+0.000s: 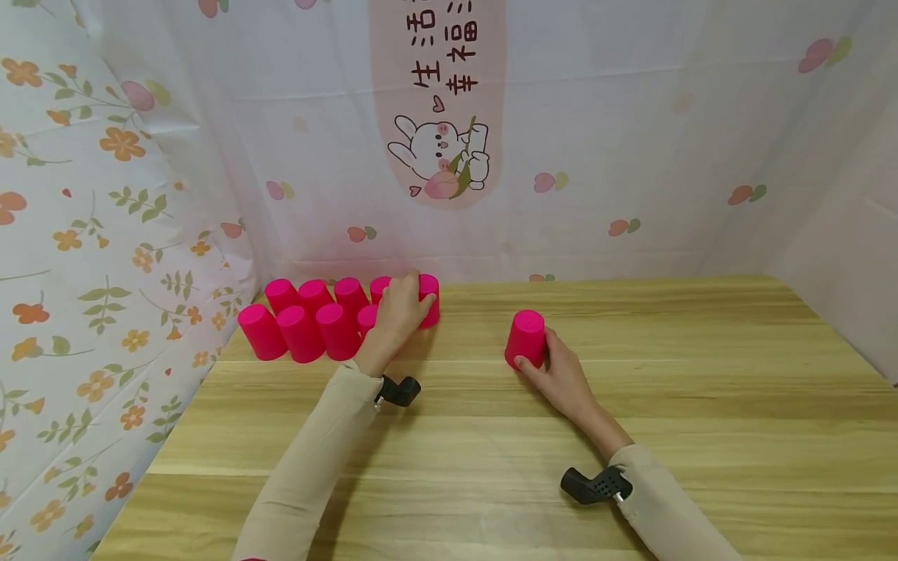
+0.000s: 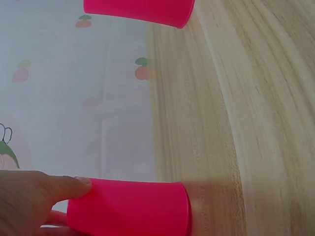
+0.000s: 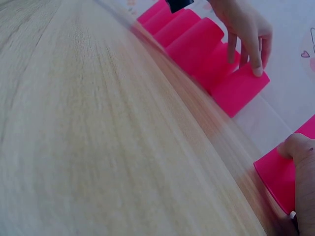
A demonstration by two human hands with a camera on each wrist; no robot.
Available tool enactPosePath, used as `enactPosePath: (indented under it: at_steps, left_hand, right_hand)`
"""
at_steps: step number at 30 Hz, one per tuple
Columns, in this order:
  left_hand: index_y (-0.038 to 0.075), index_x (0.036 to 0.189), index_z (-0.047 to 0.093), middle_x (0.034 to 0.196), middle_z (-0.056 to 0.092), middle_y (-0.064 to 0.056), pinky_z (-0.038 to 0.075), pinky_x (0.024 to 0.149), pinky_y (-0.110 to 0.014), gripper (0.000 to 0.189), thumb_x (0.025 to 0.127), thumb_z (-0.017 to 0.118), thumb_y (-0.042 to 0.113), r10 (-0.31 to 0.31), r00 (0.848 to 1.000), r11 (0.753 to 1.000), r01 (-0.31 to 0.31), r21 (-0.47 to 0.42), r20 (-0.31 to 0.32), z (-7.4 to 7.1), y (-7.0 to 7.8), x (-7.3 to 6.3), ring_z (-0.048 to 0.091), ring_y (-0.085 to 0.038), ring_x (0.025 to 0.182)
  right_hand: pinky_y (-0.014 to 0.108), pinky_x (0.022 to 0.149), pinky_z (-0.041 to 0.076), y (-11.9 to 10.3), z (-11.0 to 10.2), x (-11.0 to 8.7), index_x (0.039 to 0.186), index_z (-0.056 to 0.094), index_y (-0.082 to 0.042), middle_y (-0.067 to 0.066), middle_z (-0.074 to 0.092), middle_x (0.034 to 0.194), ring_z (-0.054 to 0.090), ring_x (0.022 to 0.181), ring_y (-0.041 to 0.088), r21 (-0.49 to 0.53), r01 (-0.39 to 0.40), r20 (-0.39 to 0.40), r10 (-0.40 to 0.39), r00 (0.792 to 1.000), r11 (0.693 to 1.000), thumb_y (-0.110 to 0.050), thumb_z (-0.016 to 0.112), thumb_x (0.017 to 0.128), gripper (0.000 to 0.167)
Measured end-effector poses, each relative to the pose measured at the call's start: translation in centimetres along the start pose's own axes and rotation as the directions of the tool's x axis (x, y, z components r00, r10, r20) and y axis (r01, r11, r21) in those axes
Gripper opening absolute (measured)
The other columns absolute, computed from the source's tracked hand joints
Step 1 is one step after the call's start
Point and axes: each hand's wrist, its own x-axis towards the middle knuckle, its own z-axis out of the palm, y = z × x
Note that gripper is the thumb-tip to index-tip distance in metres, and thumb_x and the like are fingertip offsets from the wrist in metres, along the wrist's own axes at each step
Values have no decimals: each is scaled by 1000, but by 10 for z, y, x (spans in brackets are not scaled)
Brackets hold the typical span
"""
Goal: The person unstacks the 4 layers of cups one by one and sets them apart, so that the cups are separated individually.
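My left hand (image 1: pixel 398 310) has its thumb and fingers around the top of a bright pink upside-down cup (image 1: pixel 431 302), at the right end of a double row of such cups (image 1: pixel 302 333). In the left wrist view the thumb lies along the upper part of this cup (image 2: pixel 133 206). To the right, apart from the row, my right hand (image 1: pixel 567 380) grips another upside-down pink cup (image 1: pixel 525 340) from its right side, thumb at the front. In the right wrist view that cup (image 3: pixel 275 179) is partly cut off by the frame edge.
The wooden table (image 1: pixel 449 452) runs up to a white printed cloth (image 1: pixel 631 156) at the back. A flowered cloth (image 1: pixel 105 234) hangs along the left side. Black wrist mounts (image 1: pixel 596 485) sit on both sleeves.
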Motion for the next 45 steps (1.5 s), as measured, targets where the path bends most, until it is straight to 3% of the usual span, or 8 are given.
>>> enactPosePath:
  at_steps: [14, 20, 28, 32, 37, 41, 45]
  left_hand:
    - [-6, 93, 56, 90, 62, -22, 55, 70, -42, 21, 84, 67, 9, -21, 999, 1000, 20, -15, -36, 3, -4, 0, 63, -36, 79]
    - [-8, 103, 56, 97, 60, -24, 54, 73, -44, 29, 82, 69, 8, -23, 998, 1000, 22, -16, -55, 2, -6, -2, 62, -37, 84]
    - [-10, 115, 54, 108, 59, -23, 51, 81, -43, 38, 83, 66, 6, 13, 999, 999, -15, -38, -51, -9, -6, -12, 58, -36, 96]
    - [-9, 122, 52, 115, 57, -22, 50, 84, -43, 46, 82, 68, 7, 69, 995, 996, -72, -55, -65, -20, -3, -22, 56, -34, 102]
    - [-8, 121, 55, 104, 62, -20, 53, 75, -40, 44, 81, 69, 7, 148, 984, 987, -153, -41, -99, -38, -4, -41, 59, -30, 89]
    - [-6, 115, 59, 105, 63, -20, 53, 75, -39, 39, 80, 70, 6, 200, 971, 975, -210, -66, -133, -48, -7, -61, 61, -30, 89]
    - [-5, 108, 62, 104, 63, -18, 54, 72, -35, 31, 79, 70, 4, 246, 961, 961, -259, -100, -125, -54, -13, -87, 62, -28, 86]
  right_hand:
    - [44, 79, 48, -3, -2, -1, 127, 42, 8, 21, 59, 110, 58, 93, 30, -1, -12, 9, 12, 1000, 1000, -18, 68, 84, 56]
    - [45, 81, 49, -4, -1, 1, 128, 40, 8, 21, 58, 111, 58, 95, 31, -1, -5, 11, 5, 1000, 1000, -18, 68, 84, 58]
    - [47, 87, 47, -3, 2, 0, 132, 30, 7, 25, 55, 119, 56, 106, 35, 91, -57, 7, 57, 998, 994, -13, 69, 83, 65]
    - [47, 86, 47, -8, 4, 4, 130, 34, 6, 23, 55, 120, 56, 107, 35, 97, -65, -2, 65, 998, 993, -14, 69, 83, 62]
    - [47, 85, 48, -26, 17, 18, 130, 39, 5, 20, 50, 121, 52, 110, 37, 29, -14, 10, 13, 1000, 999, -14, 71, 80, 62]
    - [43, 80, 47, -46, 32, 34, 126, 43, 5, 18, 50, 115, 50, 105, 34, -15, 51, 6, -51, 999, 999, -18, 73, 78, 61]
    - [39, 78, 51, -62, 48, 44, 126, 45, 4, 15, 52, 111, 51, 99, 29, 42, 36, 60, -38, 997, 998, -17, 74, 79, 59]
